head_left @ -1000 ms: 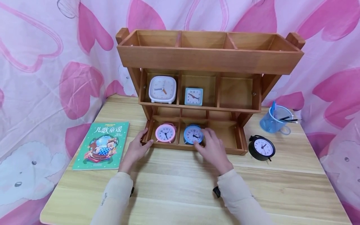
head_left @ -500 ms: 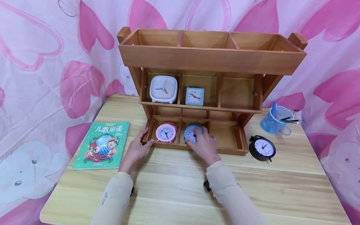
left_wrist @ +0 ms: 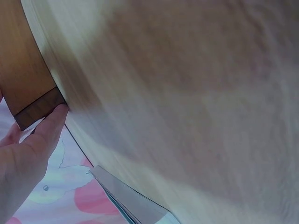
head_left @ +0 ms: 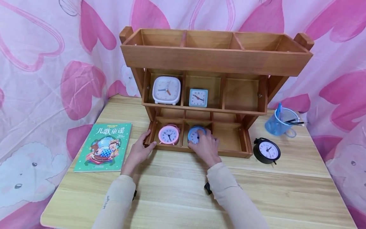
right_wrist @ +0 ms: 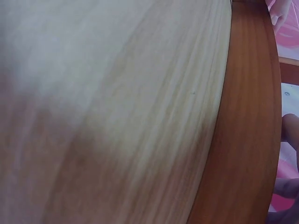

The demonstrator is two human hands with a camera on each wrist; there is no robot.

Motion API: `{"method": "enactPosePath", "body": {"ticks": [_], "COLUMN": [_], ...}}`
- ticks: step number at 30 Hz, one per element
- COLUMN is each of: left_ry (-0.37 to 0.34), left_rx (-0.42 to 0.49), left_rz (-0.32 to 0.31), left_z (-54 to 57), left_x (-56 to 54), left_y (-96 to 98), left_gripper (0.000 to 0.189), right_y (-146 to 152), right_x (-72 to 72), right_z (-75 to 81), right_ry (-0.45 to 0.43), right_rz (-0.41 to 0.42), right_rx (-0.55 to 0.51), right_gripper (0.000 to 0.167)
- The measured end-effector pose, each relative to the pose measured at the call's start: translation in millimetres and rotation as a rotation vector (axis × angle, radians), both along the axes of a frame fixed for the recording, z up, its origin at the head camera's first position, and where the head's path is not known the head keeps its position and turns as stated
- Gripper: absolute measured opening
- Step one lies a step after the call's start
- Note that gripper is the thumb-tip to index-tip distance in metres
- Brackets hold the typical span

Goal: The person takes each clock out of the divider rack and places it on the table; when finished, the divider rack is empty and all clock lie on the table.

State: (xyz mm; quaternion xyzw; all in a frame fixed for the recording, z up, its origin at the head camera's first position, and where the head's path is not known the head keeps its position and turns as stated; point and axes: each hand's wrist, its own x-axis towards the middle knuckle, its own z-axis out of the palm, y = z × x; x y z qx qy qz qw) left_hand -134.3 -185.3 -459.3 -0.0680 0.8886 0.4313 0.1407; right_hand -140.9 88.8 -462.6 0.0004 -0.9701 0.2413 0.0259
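My left hand (head_left: 139, 151) holds the lower left corner of the wooden shelf (head_left: 214, 59), thumb at the front board and fingers along the side. The left wrist view shows the same hand (left_wrist: 32, 156) at the shelf's end. At the bottom tier's middle compartment, my right hand (head_left: 206, 149) grips a round blue alarm clock (head_left: 193, 136), thumb at its lower left and fingers over its face, hiding its right part. A pink alarm clock (head_left: 168, 135) stands in the compartment to its left. The right wrist view has fingers (right_wrist: 292, 133) beyond the shelf's front board (right_wrist: 245, 116).
The middle tier holds a white clock (head_left: 166, 90) and a small square clock (head_left: 198, 98). A black alarm clock (head_left: 267, 150) and a blue mesh pen cup (head_left: 276, 124) stand right of the shelf. A green book (head_left: 103, 148) lies at the left on the table (head_left: 171, 190).
My right hand has moved left from the blue clock's right edge onto its face and now grips it. My left hand has stayed at the shelf corner.
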Motion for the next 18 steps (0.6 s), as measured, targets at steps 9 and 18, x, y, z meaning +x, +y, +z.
{"method": "enactPosePath", "body": {"ticks": [9, 18], "left_ry": [-0.002, -0.017], "left_rx": [0.015, 0.025], "left_rz": [0.01, 0.014], "left_z": [-1.0, -2.6], "left_x": [0.2, -1.0], "left_y": [-1.2, 0.7], "left_gripper": [0.07, 0.07], "right_y": [4.9, 37.1], "right_x": [3.8, 19.8], "right_z": [13.4, 42.9], "right_ry": [0.064, 0.092], "right_rz": [-0.018, -0.038], "right_rx": [-0.142, -0.241], "right_gripper": [0.058, 0.06]}}
